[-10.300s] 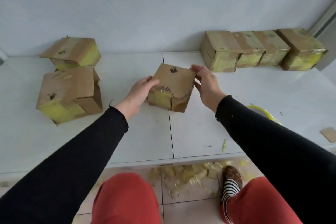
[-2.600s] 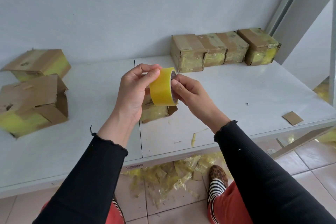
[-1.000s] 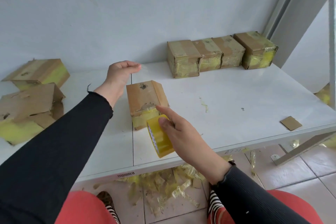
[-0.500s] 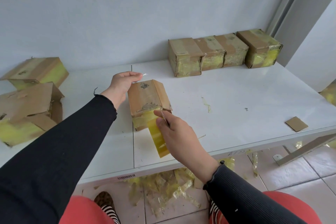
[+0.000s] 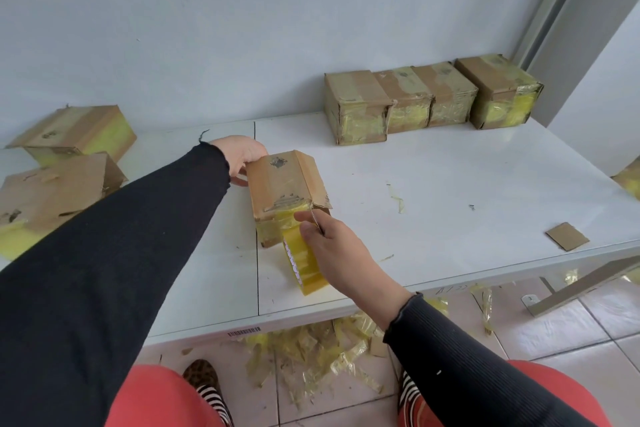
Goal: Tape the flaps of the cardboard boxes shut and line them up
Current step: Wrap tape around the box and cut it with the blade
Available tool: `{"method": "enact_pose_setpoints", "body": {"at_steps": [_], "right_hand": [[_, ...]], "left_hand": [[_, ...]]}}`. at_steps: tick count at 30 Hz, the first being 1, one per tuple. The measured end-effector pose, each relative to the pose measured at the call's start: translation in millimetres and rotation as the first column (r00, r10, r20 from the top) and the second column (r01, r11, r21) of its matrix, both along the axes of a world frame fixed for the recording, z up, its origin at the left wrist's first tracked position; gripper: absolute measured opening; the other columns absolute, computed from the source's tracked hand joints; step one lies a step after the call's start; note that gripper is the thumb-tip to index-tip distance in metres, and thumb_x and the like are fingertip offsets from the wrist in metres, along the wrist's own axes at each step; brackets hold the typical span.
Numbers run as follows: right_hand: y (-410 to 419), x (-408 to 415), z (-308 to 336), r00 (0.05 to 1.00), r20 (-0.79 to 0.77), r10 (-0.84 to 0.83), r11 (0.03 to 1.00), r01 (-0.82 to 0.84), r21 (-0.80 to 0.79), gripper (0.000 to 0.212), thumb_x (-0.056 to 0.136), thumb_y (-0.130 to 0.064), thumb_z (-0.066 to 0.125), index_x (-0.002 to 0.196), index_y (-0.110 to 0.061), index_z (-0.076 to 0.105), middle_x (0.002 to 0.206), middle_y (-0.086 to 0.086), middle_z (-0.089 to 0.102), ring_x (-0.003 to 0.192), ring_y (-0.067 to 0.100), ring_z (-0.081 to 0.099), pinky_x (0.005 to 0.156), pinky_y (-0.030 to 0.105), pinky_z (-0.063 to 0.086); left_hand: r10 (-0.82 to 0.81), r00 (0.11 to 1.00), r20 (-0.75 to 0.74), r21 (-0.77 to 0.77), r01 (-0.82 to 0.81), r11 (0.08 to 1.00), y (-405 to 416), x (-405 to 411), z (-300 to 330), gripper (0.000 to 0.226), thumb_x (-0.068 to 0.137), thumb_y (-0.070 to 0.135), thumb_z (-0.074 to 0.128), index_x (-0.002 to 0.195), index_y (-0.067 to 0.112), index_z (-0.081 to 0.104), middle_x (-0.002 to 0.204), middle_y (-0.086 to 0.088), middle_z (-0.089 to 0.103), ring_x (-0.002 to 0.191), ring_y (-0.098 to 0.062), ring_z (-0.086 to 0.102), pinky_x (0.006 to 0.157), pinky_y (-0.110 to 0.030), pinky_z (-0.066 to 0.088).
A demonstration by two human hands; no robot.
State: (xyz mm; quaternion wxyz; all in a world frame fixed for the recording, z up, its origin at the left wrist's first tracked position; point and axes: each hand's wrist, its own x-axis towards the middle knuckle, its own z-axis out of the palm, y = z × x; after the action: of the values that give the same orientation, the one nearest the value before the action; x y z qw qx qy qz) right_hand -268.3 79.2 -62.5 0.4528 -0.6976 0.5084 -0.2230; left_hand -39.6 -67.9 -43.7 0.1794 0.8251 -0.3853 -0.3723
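The right hand (image 5: 332,246) grips the tape roll (image 5: 304,262), fingers curled round it, just in front of the near face of the box (image 5: 282,185) at the middle of the table (image 5: 450,191). A strip of yellow tape runs from the roll up onto the box's near top edge, where the thumb seems to press it down. The left hand (image 5: 242,158) holds the far left corner of the same box, fingers curled over the back edge and steadying it; how tightly they close cannot be told, since the box hides the tips.

The box's right-hand flap looks loose along its torn near corner, so this one reads as only started (the tape has barely reached the top).

Farther out, a row (image 5: 433,97) of four boxes stands against the wall at the far right, touching or nearly so, their faces wrapped in yellow tape: these look finished and lined up. At the far left two boxes (image 5: 62,163) lie askew, one with flaps lifting, and probably still need taping and moving to the row.

A cardboard scrap (image 5: 567,236) lies near the right edge, and tape litter (image 5: 311,354) covers the floor below.
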Motion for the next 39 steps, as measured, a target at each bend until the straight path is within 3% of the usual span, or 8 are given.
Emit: {"method": "enact_pose_setpoints", "body": {"at_steps": [5,12,18,22,26,30,35,39], "right_hand": [[0,0,0,1.0,0.029,0.008,1.0,-0.008,0.005,0.029,0.108,-0.035,0.039,0.123,-0.021,0.061,0.065,-0.027,0.035,0.045,-0.006,0.045,0.058,0.026,0.033],[-1,2,-2,0.998,0.055,-0.013,1.0,0.013,0.01,0.028,0.107,-0.031,0.041,0.116,-0.014,0.061,0.064,-0.024,0.037,0.057,0.002,0.039,0.059,0.029,0.033],[-2,6,0,0.993,0.115,-0.042,0.999,0.04,0.015,0.031,0.107,-0.03,0.041,0.115,-0.007,0.059,0.065,-0.014,0.045,0.056,0.01,0.039,0.059,0.03,0.032],[-1,6,0,0.991,0.126,-0.04,0.999,0.038,0.025,0.031,0.107,-0.031,0.041,0.115,-0.008,0.06,0.06,-0.02,0.048,0.054,0.007,0.039,0.058,0.029,0.033],[-1,7,0,0.987,0.16,-0.026,0.999,0.021,0.033,0.026,0.107,-0.031,0.042,0.111,-0.01,0.057,0.073,-0.011,0.051,0.062,0.013,0.045,0.062,0.032,0.037],[1,10,-2,0.946,0.3,-0.123,0.984,0.078,0.157,0.031,0.108,-0.035,0.044,0.134,-0.017,0.04,0.114,-0.006,0.058,0.092,0.004,0.056,0.077,0.021,0.049],[8,15,-6,0.924,0.362,-0.12,0.956,0.009,0.294,0.036,0.109,-0.034,0.042,0.142,-0.021,0.033,0.107,-0.01,0.052,0.082,0.005,0.053,0.037,0.019,0.038],[5,23,-6,0.953,0.298,-0.044,0.987,-0.004,0.159,0.013,0.108,-0.016,0.043,0.107,-0.006,0.052,0.083,0.0,0.044,0.072,0.015,0.04,0.057,0.02,0.037]], "left_hand": [[-0.179,0.882,0.437,-0.442,0.384,0.811,2,-5,11,0.023,0.104,0.025,0.05,0.121,0.016,0.062,0.124,-0.001,0.061,0.114,-0.022,0.058,0.096,-0.038,0.048],[-0.316,0.616,0.722,-0.133,0.571,0.81,38,-34,-23,0.047,0.107,0.054,0.022,0.104,0.017,0.051,0.102,-0.003,0.058,0.099,-0.028,0.048,0.081,-0.041,0.034],[-0.366,0.663,0.653,-0.087,0.545,0.834,34,-35,-20,0.056,0.107,0.057,0.018,0.13,0.019,0.052,0.14,-0.008,0.057,0.129,-0.032,0.046,0.101,-0.048,0.034],[-0.366,0.791,0.49,-0.207,0.514,0.833,42,-30,-1,0.075,0.105,0.064,0.005,0.166,0.021,0.001,0.173,-0.005,-0.013,0.157,-0.024,-0.02,0.124,-0.048,-0.011],[-0.521,0.553,0.65,0.046,0.657,0.753,70,-51,-21,0.068,0.106,0.048,0.008,0.164,0.013,0.002,0.172,-0.012,-0.01,0.158,-0.032,-0.015,0.127,-0.052,-0.002],[-0.46,0.6,0.655,-0.015,0.618,0.786,74,-60,-28,0.092,0.096,0.079,0.012,0.165,0.02,-0.003,0.173,-0.002,-0.008,0.159,-0.019,-0.009,0.128,-0.04,-0.005],[-0.518,0.56,0.646,0.03,0.66,0.751,48,-47,-9,0.109,0.084,0.092,0.01,0.166,0.021,-0.003,0.173,0.0,-0.008,0.159,-0.016,-0.008,0.129,-0.039,-0.003],[-0.546,0.513,0.662,0.055,0.693,0.719,37,-41,-4,0.117,0.077,0.096,0.012,0.166,0.02,-0.003,0.173,0.001,-0.008,0.159,-0.015,-0.007,0.128,-0.036,-0.003]]}}
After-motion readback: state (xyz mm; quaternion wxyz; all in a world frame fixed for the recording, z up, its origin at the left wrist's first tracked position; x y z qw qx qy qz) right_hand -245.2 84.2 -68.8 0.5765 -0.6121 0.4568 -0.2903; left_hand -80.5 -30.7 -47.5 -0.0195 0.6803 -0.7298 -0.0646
